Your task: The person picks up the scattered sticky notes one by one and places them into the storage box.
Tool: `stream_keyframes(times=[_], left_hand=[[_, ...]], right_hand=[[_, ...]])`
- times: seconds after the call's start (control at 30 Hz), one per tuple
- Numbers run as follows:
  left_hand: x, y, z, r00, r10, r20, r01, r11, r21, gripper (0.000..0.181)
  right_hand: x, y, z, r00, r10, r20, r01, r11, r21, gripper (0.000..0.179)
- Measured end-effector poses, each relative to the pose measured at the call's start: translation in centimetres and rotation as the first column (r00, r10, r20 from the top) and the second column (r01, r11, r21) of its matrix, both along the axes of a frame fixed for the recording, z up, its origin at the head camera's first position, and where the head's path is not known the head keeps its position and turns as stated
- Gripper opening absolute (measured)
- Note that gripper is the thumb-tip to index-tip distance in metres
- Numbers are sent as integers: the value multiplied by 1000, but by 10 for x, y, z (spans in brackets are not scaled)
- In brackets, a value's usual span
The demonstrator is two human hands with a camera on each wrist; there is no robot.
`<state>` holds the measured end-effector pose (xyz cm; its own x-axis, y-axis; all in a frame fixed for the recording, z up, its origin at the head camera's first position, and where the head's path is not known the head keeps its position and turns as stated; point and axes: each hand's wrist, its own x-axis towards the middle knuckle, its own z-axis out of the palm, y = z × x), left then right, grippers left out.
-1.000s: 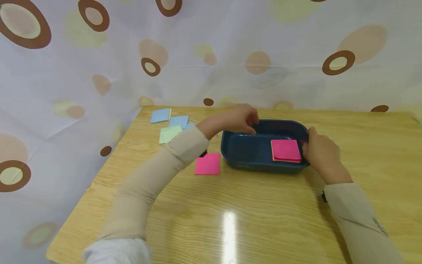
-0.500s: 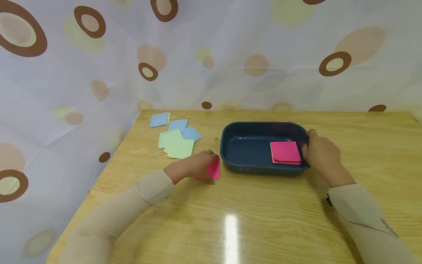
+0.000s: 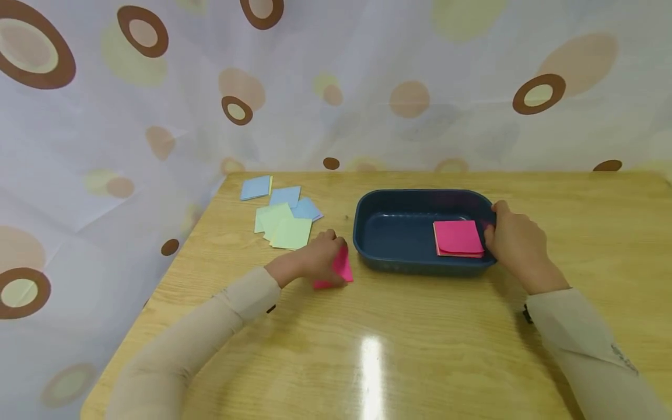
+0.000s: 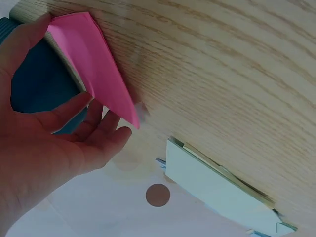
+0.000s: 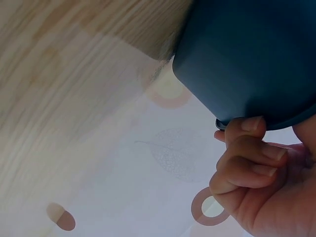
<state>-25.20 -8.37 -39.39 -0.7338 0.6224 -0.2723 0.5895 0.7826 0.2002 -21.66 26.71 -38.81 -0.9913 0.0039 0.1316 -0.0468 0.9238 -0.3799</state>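
Note:
My left hand (image 3: 319,256) holds a pink square sticky note (image 3: 343,266) between thumb and fingers, low over the table and left of the dark blue plastic tub. In the left wrist view the pink note (image 4: 94,59) bows slightly, its edges between the thumb and fingertips. Whether it is one sheet or a few I cannot tell. My right hand (image 3: 518,248) grips the right rim of the tub (image 3: 394,236); the right wrist view shows curled fingers (image 5: 244,165) at that rim. Inside the tub's right end lies a pink-topped stack of sticky notes (image 3: 458,236).
Light green notes (image 3: 291,233) overlap on the table left of the tub. Blue notes (image 3: 255,187) lie behind them, near the back left edge. The wooden table (image 3: 420,344) meets a patterned cloth (image 3: 367,70) at the back and left.
My left hand has moved from over the tub down and left to the pink note on the table, whose edges it now holds. My right hand has stayed on the tub's rim.

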Motion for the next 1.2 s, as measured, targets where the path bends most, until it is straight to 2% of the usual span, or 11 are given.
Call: stream_keyframes(times=[0.13,0.27,0.4,0.53,0.6,0.7,0.77,0.87,0.97,1.07,1.2], left_hand=[[0,2,5,1000,21,9,-21,1000,-23,72],[0,3,11,999,-22,-43,15,989,-149,73],[1,4,21,990,-87,-107,47,942,-333,73],[-1,2,36,992,-101,-76,59,903,-425,78],[-4,-1,42,995,-90,-42,65,909,-413,80],[-9,-8,49,999,-51,18,54,943,-327,79],[-11,-13,51,998,-25,51,37,967,-252,77],[-11,-22,49,998,-9,66,22,980,-199,77],[-8,-28,44,999,-28,23,33,969,-246,79],[-3,-29,40,996,-72,-47,53,943,-328,76],[2,-24,45,983,-119,-138,60,927,-371,76]], right_hand=[[-2,0,4,1000,-1,-10,1,1000,0,41],[-3,0,5,1000,-4,7,4,1000,0,41],[-5,2,6,1000,-5,23,5,1000,0,43],[-6,5,6,999,-8,32,8,1000,1,43],[-6,5,6,999,-11,39,11,1000,-2,44],[-5,6,5,999,-13,49,14,1000,-8,44],[-5,5,4,998,-11,55,12,1000,-12,44],[-4,5,3,999,-6,54,7,1000,-12,44],[-4,4,2,999,-1,48,1,1000,-14,44],[-4,4,1,999,2,48,-1,1000,-18,44],[-4,4,0,999,3,49,-2,1000,-26,44]])
